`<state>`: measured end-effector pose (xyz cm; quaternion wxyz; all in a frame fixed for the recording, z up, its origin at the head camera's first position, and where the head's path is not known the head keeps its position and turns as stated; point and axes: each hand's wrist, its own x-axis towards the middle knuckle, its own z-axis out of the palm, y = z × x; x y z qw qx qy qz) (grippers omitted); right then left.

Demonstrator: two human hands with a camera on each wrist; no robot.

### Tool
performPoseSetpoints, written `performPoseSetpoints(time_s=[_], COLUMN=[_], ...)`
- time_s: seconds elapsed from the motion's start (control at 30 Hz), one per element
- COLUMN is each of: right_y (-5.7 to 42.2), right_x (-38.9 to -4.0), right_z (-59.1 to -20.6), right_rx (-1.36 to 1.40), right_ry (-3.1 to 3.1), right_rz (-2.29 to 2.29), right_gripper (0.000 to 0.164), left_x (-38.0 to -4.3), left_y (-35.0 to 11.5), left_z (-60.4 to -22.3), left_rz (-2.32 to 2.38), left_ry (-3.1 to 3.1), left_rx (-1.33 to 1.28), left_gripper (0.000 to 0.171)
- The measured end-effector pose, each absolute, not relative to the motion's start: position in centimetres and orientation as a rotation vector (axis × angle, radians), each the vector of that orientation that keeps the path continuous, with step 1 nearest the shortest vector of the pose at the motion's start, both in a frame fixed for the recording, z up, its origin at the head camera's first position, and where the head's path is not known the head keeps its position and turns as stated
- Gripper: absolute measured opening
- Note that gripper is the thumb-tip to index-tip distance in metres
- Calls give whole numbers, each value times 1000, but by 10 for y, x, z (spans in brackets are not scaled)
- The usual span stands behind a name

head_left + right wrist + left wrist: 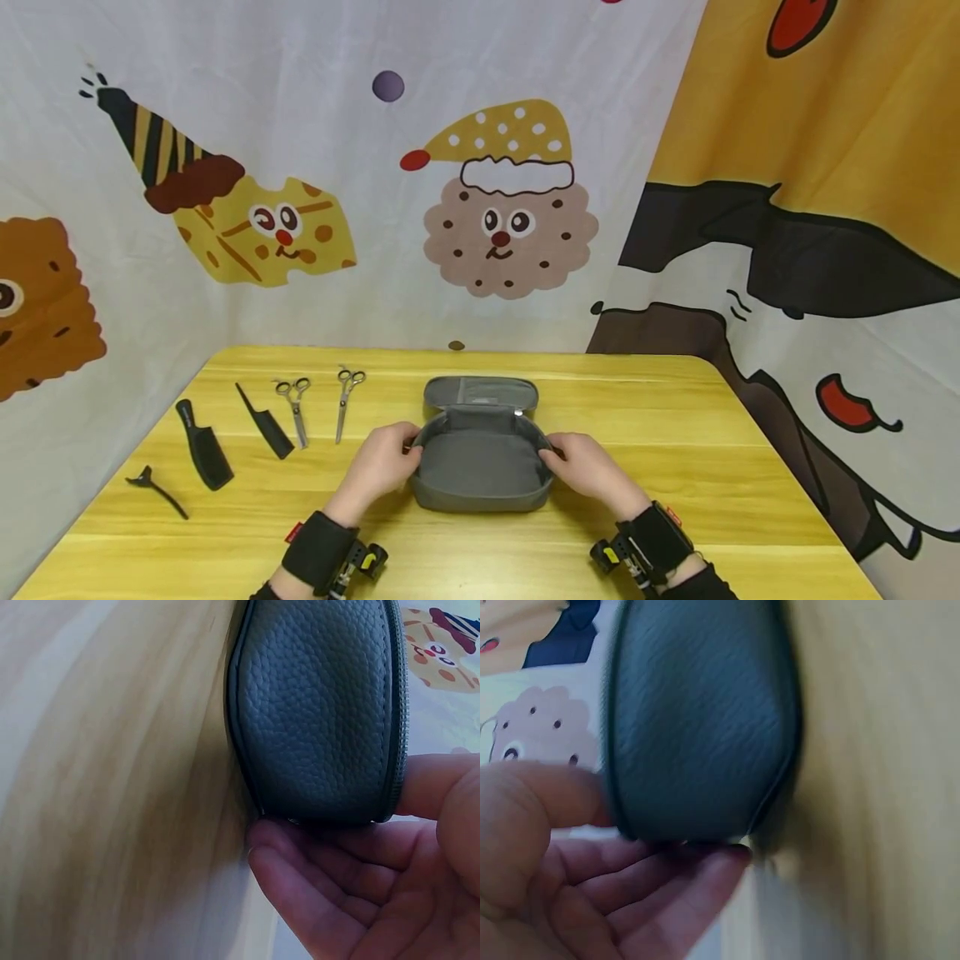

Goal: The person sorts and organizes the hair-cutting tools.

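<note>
A grey zippered case [480, 503] sits on the table with its lid [482, 392] folded back, and its inside shows bare. My left hand [384, 460] grips the left side wall, thumb over the rim and fingers along the outside. On the opposite side my right hand [588, 467] holds the wall the same way. In the left wrist view the pebbled case side [697, 727] fills the middle, with fingers against its end. The right wrist view shows the zipper teeth along the rim of the case [319, 712], with the thumb over them.
Left of the case, on the wooden table [675, 533], lie a hair clip [157, 492], a wide black comb [206, 450], a tail comb [268, 423], thinning scissors [297, 412] and scissors [344, 404]. A printed curtain [315, 100] hangs behind the table.
</note>
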<state>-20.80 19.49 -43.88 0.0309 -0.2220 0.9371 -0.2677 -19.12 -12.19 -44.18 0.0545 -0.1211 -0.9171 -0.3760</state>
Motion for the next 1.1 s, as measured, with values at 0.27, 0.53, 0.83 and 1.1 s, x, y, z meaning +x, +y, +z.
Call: performPoseSetpoints(time_s=[0.27, 0.53, 0.83, 1.1], right_y=[197, 198, 198, 196], right_x=[-209, -209, -208, -208], right_z=[-437, -436, -436, -437], right_rx=[-738, -746, -723, -725], right_ry=[2876, 2860, 2873, 2871], right_rz=[-818, -821, -826, -823], right_gripper=[29, 28, 29, 29], left_x=[-191, -193, -205, -231], left_y=[-135, -144, -160, -186], left_z=[-435, -436, -436, -439], left_rz=[-1175, -1132, -1009, -865], left_ry=[-2836, -2838, -2790, -2861], left_rx=[-323, -265, -181, -83], left_gripper=[38, 40, 40, 44])
